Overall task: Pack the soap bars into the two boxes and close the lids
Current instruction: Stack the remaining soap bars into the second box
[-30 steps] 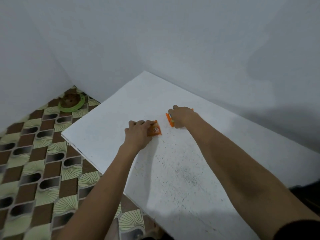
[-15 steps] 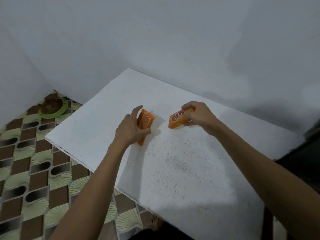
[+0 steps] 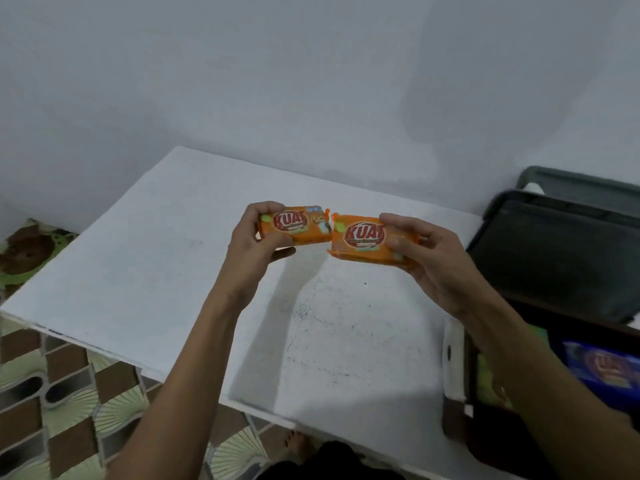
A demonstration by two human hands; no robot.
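Observation:
Two orange wrapped soap bars are held up above the white table (image 3: 145,271), labels facing me. My left hand (image 3: 254,242) grips the left soap bar (image 3: 301,226) by its left end. My right hand (image 3: 427,261) grips the right soap bar (image 3: 362,240) from its right side, thumb on top. The bars' inner ends nearly touch. At the lower right an open box (image 3: 457,368) holds a blue soap pack (image 3: 609,368) and something green, partly hidden by my right forearm.
A dark tray or lid (image 3: 554,251) lies at the right edge of the table, with a grey container (image 3: 571,178) behind it. White walls close the back. Patterned floor tiles (image 3: 52,410) show at the left, and a foot (image 3: 294,441) below the table edge.
Both hands lifted the orange soap bars off the table and brought them together in the air, labels turned towards me. The view swung right, revealing the box and dark tray.

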